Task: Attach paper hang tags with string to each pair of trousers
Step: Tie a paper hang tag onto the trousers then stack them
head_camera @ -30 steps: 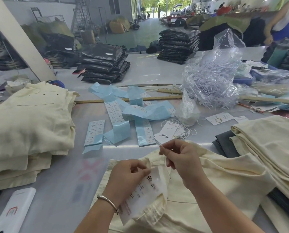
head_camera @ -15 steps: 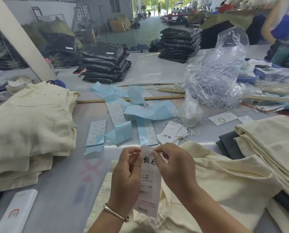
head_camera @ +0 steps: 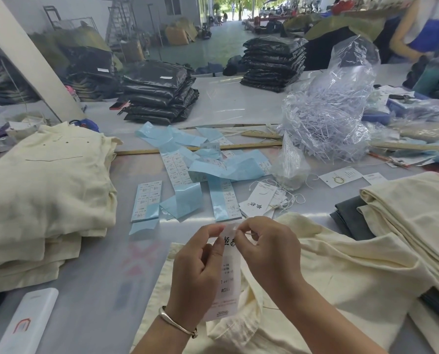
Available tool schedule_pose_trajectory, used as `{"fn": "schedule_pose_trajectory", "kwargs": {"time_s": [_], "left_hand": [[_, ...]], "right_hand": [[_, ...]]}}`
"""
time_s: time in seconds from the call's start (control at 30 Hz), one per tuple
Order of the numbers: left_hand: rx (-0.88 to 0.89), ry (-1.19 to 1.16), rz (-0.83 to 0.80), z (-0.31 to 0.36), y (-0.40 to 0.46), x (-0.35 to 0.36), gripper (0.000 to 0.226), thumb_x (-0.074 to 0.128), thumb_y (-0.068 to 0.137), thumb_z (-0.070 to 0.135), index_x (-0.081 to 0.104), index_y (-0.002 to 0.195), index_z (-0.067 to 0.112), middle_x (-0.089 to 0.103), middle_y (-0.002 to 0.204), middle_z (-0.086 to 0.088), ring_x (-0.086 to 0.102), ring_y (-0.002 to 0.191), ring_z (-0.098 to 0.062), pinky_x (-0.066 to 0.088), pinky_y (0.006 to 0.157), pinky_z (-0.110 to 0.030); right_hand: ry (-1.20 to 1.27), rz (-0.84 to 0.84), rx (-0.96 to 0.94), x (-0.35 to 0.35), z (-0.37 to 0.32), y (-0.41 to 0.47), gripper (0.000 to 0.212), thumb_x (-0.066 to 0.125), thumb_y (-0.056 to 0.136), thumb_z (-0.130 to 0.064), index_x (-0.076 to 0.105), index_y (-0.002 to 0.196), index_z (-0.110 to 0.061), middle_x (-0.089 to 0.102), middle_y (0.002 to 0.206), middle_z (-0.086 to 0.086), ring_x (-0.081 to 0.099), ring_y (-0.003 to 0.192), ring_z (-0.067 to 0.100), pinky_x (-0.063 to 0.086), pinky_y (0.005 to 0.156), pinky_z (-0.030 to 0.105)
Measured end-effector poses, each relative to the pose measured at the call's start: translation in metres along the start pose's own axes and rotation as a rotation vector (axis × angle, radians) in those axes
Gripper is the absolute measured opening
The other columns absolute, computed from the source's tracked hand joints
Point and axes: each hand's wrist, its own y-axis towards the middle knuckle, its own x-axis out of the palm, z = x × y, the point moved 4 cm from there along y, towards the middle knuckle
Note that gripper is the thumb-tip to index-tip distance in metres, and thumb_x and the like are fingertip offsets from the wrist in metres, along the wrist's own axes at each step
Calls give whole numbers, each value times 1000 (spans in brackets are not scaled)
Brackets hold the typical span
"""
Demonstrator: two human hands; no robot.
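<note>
A white paper hang tag [head_camera: 229, 279] with black characters hangs upright between my hands, over a cream pair of trousers [head_camera: 341, 284] on the table. My left hand [head_camera: 196, 269] pinches the tag's top left edge. My right hand [head_camera: 269, 251] pinches the top right corner, where a thin string seems to run; the string is mostly hidden by my fingers. More tags with strings [head_camera: 262, 200] lie just beyond my hands.
Folded cream trousers [head_camera: 42, 195] are stacked at left, another cream stack [head_camera: 412, 218] at right over dark cloth. Blue sticker strips [head_camera: 187, 175], a clear bag of plastic fasteners [head_camera: 325, 116], a wooden ruler [head_camera: 187, 148] and a white device [head_camera: 24, 323] lie around. Another person stands far right.
Both hands lifted the tag from the waistband to upright in front of me, and now both pinch its top edge. The hands rose slightly since half a second ago.
</note>
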Motion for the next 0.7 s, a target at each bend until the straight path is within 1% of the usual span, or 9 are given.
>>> {"fn": "schedule_pose_trajectory", "kwargs": {"time_s": [0.03, 0.1, 0.2, 0.27, 0.37, 0.47, 0.57, 0.63, 0.7], "left_hand": [[0, -20, -13, 0, 0, 0, 15, 56, 90, 34, 65, 101, 38, 67, 70, 1, 56, 52, -22, 45, 49, -35], [4, -86, -31, 2, 2, 0, 19, 54, 89, 39, 68, 98, 30, 63, 67, 3, 51, 48, -16, 39, 46, -27], [-29, -188, -26, 2, 5, -1, 19, 53, 93, 24, 71, 96, 19, 63, 71, 2, 53, 48, -8, 41, 51, -14], [-67, -222, -20, -1, 6, 0, 20, 51, 92, 18, 71, 94, 17, 63, 70, 1, 55, 47, -9, 41, 52, -13], [-152, -307, -3, -7, 5, 2, 16, 55, 94, 9, 70, 92, 13, 62, 62, 2, 52, 46, -10, 41, 51, -15], [-268, -447, 32, -15, 6, 4, 24, 56, 90, -9, 70, 91, 11, 66, 70, -4, 49, 46, -13, 42, 47, -19], [-350, -549, 5, -18, 6, 10, 23, 61, 88, -2, 75, 94, 14, 64, 67, -4, 44, 47, -11, 41, 47, -18], [-373, -593, -20, -18, 5, 14, 19, 66, 83, 9, 77, 97, 16, 61, 64, -6, 42, 48, -11, 40, 48, -18], [-391, -627, -35, -15, 4, 17, 26, 68, 75, 22, 77, 99, 18, 61, 66, -11, 42, 53, -14, 40, 51, -19]], "right_hand": [[14, -9, 4, 1, 0, 0, 10, 73, 80, -23, 70, 71, -21, 49, 62, -16, 46, 61, 9, 36, 56, 28], [63, -11, 22, 1, 0, 0, 9, 73, 79, -21, 70, 71, -20, 56, 63, -12, 52, 62, 14, 42, 57, 31], [141, 6, 66, 2, 2, -1, 10, 72, 77, -17, 68, 68, -19, 60, 61, -3, 54, 61, 19, 46, 58, 38], [185, 8, 104, 6, 2, -2, 12, 70, 77, -17, 66, 66, -18, 59, 59, -4, 53, 60, 19, 47, 60, 39], [265, 35, 150, 11, 4, -6, 16, 71, 78, -18, 65, 64, -17, 47, 49, -11, 43, 53, 6, 41, 57, 33], [272, 103, 138, 13, 2, -13, 16, 70, 77, -24, 64, 64, -17, 43, 48, -13, 41, 51, 7, 37, 53, 30], [253, 160, 134, 13, 0, -16, 15, 65, 74, -27, 63, 63, -17, 47, 50, -9, 44, 52, 11, 40, 52, 34], [269, 177, 143, 13, 0, -17, 16, 63, 73, -27, 63, 62, -16, 51, 51, -5, 45, 52, 14, 42, 52, 37], [290, 193, 164, 12, 0, -18, 19, 65, 74, -28, 63, 60, -15, 48, 49, -3, 42, 49, 15, 41, 51, 37]]}}
